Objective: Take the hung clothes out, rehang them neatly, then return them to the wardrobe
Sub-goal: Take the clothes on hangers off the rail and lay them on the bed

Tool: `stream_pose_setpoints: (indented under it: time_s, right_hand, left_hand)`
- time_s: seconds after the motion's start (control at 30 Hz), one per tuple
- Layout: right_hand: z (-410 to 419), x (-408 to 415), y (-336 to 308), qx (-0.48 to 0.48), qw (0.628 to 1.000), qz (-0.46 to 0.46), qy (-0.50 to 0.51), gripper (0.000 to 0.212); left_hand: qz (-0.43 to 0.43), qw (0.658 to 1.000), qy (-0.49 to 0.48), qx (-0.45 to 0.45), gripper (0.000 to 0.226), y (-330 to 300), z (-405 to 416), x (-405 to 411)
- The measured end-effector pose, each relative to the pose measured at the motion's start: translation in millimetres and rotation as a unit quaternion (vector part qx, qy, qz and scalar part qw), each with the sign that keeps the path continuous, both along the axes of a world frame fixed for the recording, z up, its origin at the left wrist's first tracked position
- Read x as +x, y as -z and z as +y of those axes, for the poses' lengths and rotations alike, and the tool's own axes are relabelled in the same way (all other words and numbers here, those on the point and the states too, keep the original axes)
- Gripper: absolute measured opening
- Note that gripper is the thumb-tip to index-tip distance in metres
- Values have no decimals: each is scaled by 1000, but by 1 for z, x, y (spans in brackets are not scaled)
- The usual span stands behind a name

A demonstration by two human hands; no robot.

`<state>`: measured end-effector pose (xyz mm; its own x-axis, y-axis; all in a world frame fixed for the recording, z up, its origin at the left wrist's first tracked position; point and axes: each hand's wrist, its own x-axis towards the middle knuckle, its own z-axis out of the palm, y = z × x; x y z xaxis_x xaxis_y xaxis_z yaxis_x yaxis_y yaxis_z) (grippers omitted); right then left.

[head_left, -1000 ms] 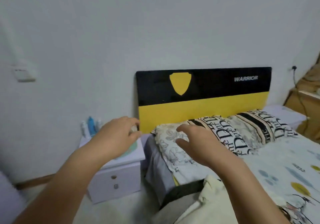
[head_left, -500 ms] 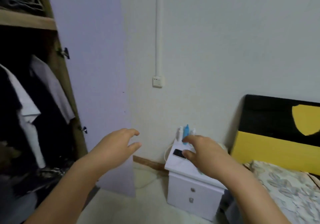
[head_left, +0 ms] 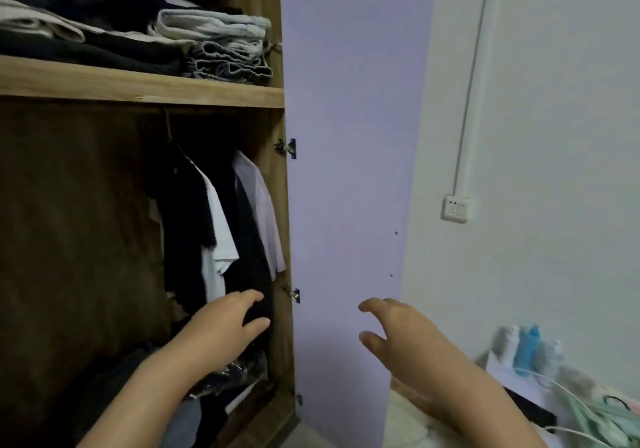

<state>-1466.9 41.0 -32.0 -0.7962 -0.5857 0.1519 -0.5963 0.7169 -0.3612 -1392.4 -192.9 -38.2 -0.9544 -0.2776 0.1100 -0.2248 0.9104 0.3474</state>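
Swung left from nightstand to open wardrobe (head_left: 270,94). Left hand (head_left: 225,323) and right hand (head_left: 398,333) both loose, grasping nothing. Hung clothes (head_left: 221,226) on rail under shelf — soft, light, likely slippery off hangers; hooks too dark to make out — lift by hanger neck.
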Motion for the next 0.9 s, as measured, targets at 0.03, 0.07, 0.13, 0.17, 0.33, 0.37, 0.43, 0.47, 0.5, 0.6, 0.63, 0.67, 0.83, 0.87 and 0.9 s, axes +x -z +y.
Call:
stream_pose_setpoints:
  time_s: [0.03,0.07,0.13,0.17,0.33,0.37,0.43,0.47,0.5,0.6,0.63,0.67,0.83,0.87,0.9]
  right_hand:
    - [-13,-7,0,-3,1000,2,-9,45]
    - [-25,-14,0,-6,1000,6,-18,45]
    - [-48,-31,0,-10,999,10,-34,45]
    - [-60,-40,0,-13,999,12,-44,44]
    - [-110,-90,-6,-36,994,21,-104,37]
    - [-120,-102,-8,-38,992,24,-116,36]
    - [-138,-124,-12,-48,989,28,-139,36]
    - [-148,-134,-14,-59,986,28,-153,39]
    - [-159,-144,-16,-71,983,26,-168,43]
    - [-192,-166,-21,-92,974,26,-207,50]
    - [-204,-171,-22,-99,970,27,-220,51]
    - [-218,-175,-24,-107,966,28,-233,52]
    - [-287,-186,-32,-145,950,18,-275,55]
    - [-302,-188,-33,-155,947,16,-280,56]
    - [-316,-190,-34,-166,944,15,-283,58]
  left_hand:
    - [-3,1000,-10,2,52,1,-11,-2]
    - [-5,1000,-19,3,52,2,-21,-6]
    - [-5,999,-35,9,53,3,-39,-14]
    - [-5,999,-42,16,52,3,-48,-19]
    - [8,996,-79,40,50,4,-85,-51]
    - [13,995,-89,38,49,3,-91,-59]
    - [23,993,-107,32,48,1,-104,-74]
    - [29,992,-117,29,48,0,-110,-82]
    - [35,991,-127,29,48,-1,-116,-88]
    - [43,986,-154,36,48,-1,-133,-103]
    - [43,985,-163,37,48,0,-140,-106]
    - [42,984,-171,36,48,1,-147,-109]
    - [53,976,-203,57,50,-2,-191,-116]
    - [56,976,-201,58,50,-3,-201,-118]
    - [59,977,-197,58,50,-4,-211,-120]
